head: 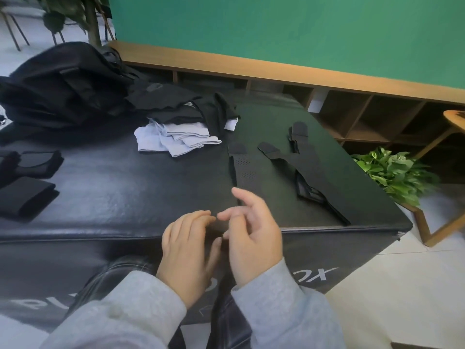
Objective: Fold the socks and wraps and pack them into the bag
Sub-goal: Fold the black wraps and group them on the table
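Both the left hand and right hand are hovering loosely open, holding nothing; the wrap beyond is blending into the tabletop.

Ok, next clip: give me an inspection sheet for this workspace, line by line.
Surface: black padded block, printed lettering on its front face.
Job's things: black bag far left; two folded black wraps at the left edge; pile of socks, pale and black, mid-back; flat perforated wrap in front of the hands; strapped wrap unfolded on the right.
Clutter: nothing seen.
Hands: left hand and right hand at the near edge, fingers relaxed; whether they touch the wrap is unclear.
Cables: nothing seen.
Surroundings: green wall, wooden shelf, potted plant.
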Demonstrator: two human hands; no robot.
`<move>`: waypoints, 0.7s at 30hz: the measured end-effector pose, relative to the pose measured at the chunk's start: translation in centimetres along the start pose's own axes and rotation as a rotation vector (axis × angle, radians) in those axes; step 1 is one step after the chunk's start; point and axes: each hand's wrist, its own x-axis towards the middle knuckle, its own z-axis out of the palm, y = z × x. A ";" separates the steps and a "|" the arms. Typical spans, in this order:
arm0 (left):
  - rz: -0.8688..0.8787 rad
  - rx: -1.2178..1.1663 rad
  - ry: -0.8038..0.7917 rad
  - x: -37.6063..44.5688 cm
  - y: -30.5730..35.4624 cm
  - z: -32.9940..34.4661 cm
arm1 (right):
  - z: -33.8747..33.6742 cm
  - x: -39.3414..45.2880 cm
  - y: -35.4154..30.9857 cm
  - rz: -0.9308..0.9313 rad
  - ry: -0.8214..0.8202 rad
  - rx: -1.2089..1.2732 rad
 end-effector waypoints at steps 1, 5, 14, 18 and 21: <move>0.004 0.012 0.006 0.0 0.2 -0.1 | -0.6 0.5 0.1 -0.053 0.043 -0.029; -0.005 0.029 0.003 0.0 0.5 -0.4 | -3.5 2.5 2.0 -0.077 0.034 -0.357; 0.049 0.058 -0.080 0.2 0.6 -0.6 | -4.2 3.4 3.7 0.002 -0.237 -0.772; 0.123 0.059 -0.051 0.4 0.1 -0.6 | -3.1 2.6 4.1 -0.133 -0.247 -0.859; 0.145 0.020 0.023 0.6 -0.2 -1.0 | -2.5 2.5 5.2 -0.282 -0.183 -0.752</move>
